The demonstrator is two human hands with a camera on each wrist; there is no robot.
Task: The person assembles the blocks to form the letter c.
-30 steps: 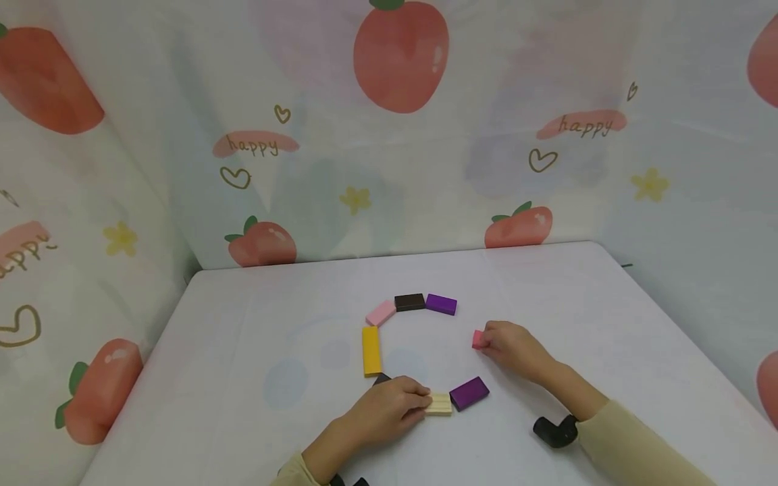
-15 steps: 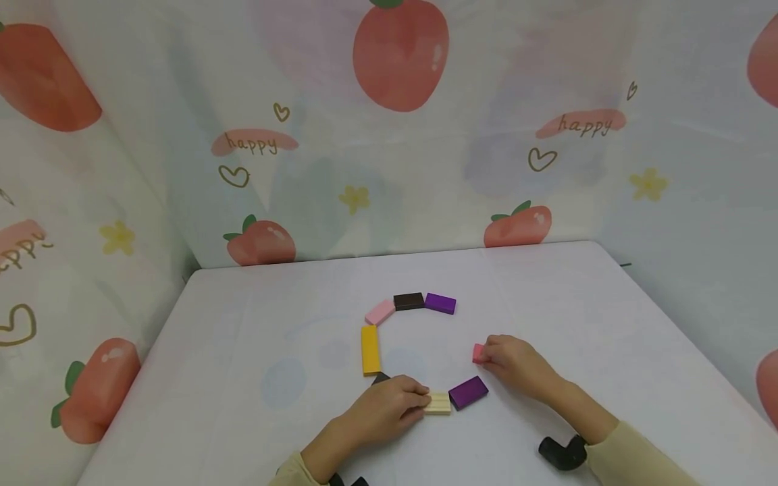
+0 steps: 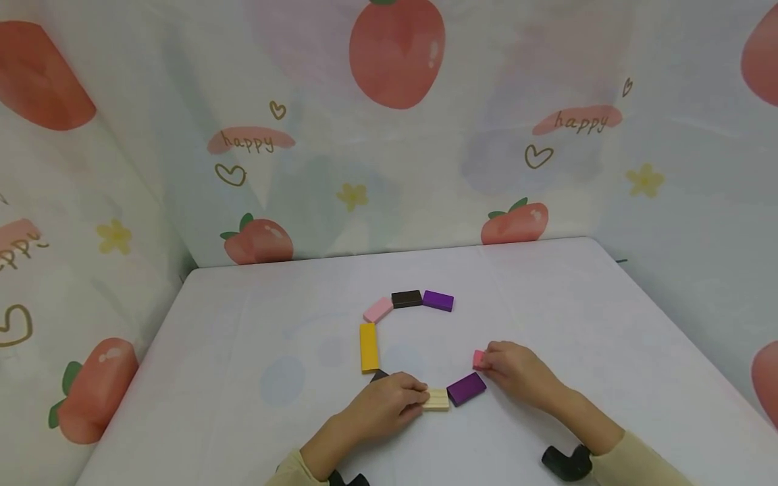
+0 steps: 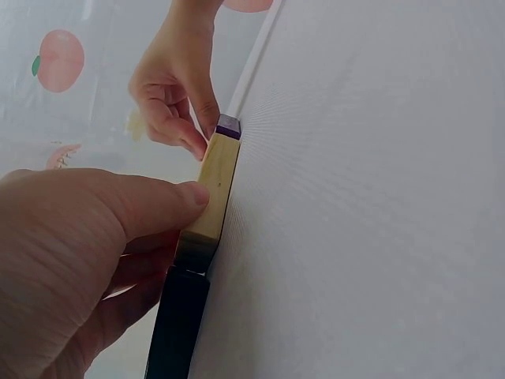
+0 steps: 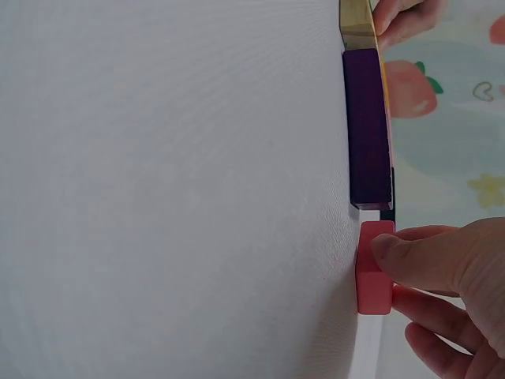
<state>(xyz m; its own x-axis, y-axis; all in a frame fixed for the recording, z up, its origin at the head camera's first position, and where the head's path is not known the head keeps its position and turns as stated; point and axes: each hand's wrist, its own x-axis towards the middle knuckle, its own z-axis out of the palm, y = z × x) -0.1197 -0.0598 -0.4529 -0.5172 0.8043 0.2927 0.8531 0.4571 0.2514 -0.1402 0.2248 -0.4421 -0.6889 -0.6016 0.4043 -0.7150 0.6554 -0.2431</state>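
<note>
Between thumb and fingers, my right hand [image 3: 523,374] pinches a coral-pink block [image 5: 375,268] just beyond the free end of a dark purple block [image 3: 467,389]. A narrow gap separates the two in the right wrist view. My left hand [image 3: 385,405] holds a pale wooden block [image 4: 215,185], thumb on its near side and fingers behind. That block meets the dark purple one at one end and a black block [image 4: 177,324] at the other. In the head view the left hand hides most of the black block.
The curve of blocks continues with a yellow block [image 3: 368,347], a light pink block [image 3: 378,310], a dark brown block [image 3: 406,299] and a violet block [image 3: 438,300]. All lie on the white table [image 3: 273,432]. A fruit-printed curtain [image 3: 389,169] hangs behind it.
My right hand has brought the coral-pink block nearer to me, down to the dark purple block's end. My left hand stays on the wooden block. The head view has shifted slightly.
</note>
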